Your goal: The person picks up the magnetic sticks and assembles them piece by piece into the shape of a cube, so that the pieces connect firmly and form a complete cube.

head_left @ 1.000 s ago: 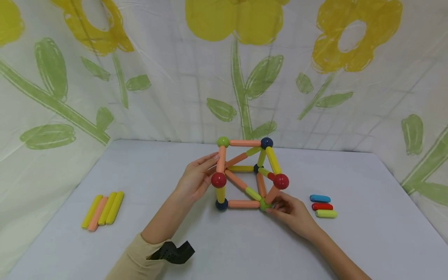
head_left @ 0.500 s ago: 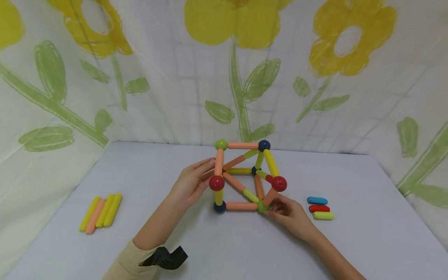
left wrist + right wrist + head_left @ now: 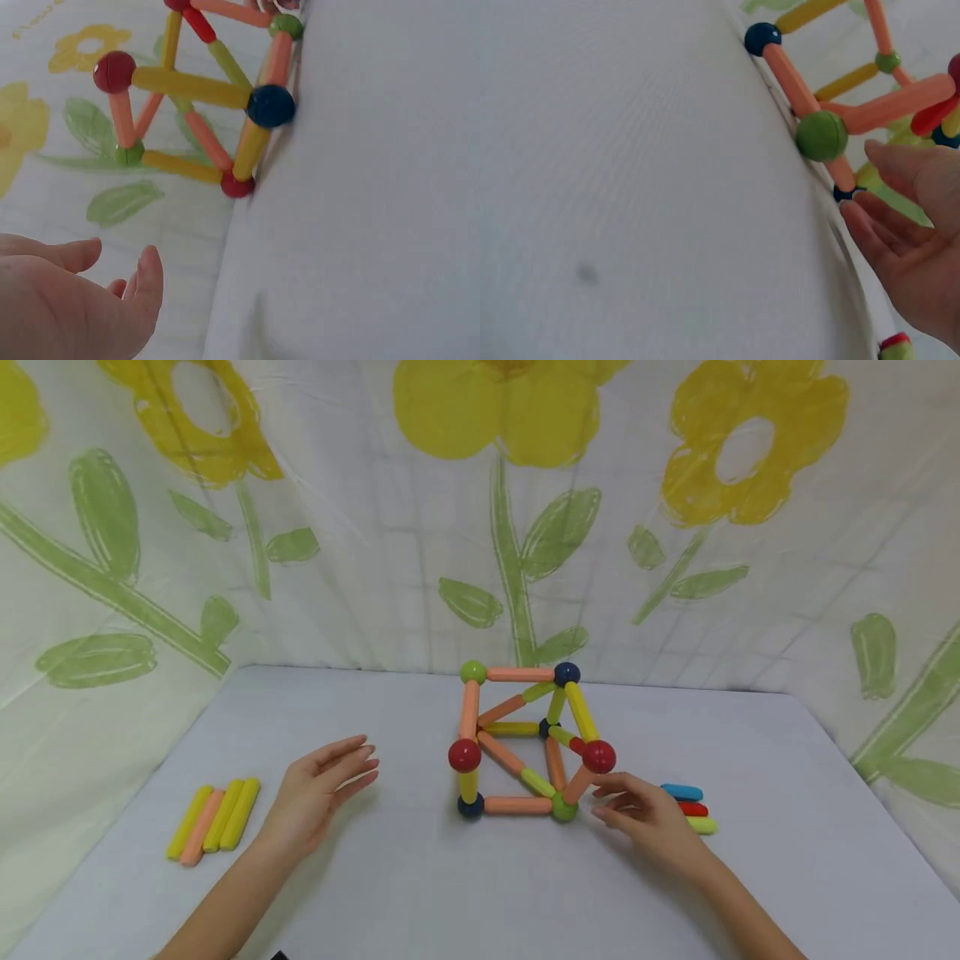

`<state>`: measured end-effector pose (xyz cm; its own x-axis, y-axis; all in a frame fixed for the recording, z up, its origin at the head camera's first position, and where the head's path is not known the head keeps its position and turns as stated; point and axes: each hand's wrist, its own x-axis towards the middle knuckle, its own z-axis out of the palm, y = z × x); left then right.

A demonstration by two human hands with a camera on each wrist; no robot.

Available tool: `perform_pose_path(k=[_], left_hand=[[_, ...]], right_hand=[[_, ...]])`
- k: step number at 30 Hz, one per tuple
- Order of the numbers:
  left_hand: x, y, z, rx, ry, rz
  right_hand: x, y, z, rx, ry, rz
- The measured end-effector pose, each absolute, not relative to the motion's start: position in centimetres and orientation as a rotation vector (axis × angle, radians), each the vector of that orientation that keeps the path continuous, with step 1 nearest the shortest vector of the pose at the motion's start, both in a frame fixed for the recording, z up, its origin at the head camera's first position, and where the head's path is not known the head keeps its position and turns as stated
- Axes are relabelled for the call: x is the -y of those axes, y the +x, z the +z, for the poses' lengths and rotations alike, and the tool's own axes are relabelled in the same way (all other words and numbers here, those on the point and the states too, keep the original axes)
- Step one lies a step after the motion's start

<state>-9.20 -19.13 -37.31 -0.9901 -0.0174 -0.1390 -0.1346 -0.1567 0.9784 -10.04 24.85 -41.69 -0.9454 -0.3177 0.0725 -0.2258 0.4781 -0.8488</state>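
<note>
A cube-like frame of rods and balls point(image 3: 518, 806) stands on the table, with red, green and dark blue balls at its corners and diagonal rods across some faces. My left hand point(image 3: 315, 793) is off to the left of it, fingers extended and holding nothing; the left wrist view shows that hand point(image 3: 82, 300) well apart from the frame. Close by the front right green ball point(image 3: 564, 807), my right hand point(image 3: 652, 818) has its fingers loosely bent and nothing between them. In the right wrist view a gap shows between the fingertips and the green ball point(image 3: 822, 136).
Several long rods point(image 3: 212, 820), yellow and one salmon, lie side by side at the left of the white table point(image 3: 450, 893). Short blue point(image 3: 682, 792), red and lime rods lie at the right, partly behind my right hand. A flower-printed cloth point(image 3: 360, 527) hangs behind.
My left hand has let go of the frame and moved left toward the long rods. My right hand has come off the green ball and shifted slightly right. The frame stays standing.
</note>
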Motion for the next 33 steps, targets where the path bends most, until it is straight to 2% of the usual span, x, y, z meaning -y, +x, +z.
perform_pose_path(k=[4,8,12,18,23,33], left_hand=[[22.9,-8.0,-38.6,-2.208,-0.182,2.300],[26.5,-6.7,-39.4,-2.676,-0.249,2.062],[30.1,-5.5,-39.8,-3.019,-0.437,1.743],[34.6,-4.4,-40.3,-2.982,-0.713,1.347],[36.2,-4.4,-40.6,-2.799,-0.692,1.189],[36.6,-5.0,-41.0,-2.750,-0.617,1.237]], right_hand=[[-26.5,-9.3,-41.4,-2.721,-0.510,-1.484],[-28.4,-8.7,-41.4,-2.857,-0.567,-1.465],[-30.3,-8.5,-41.0,-2.959,-0.529,-1.443],[-33.2,-8.9,-41.1,-3.100,-0.435,-1.291],[-35.0,-9.1,-41.4,-3.118,-0.303,-1.147],[-35.6,-10.3,-41.6,-3.021,-0.268,-1.036]])
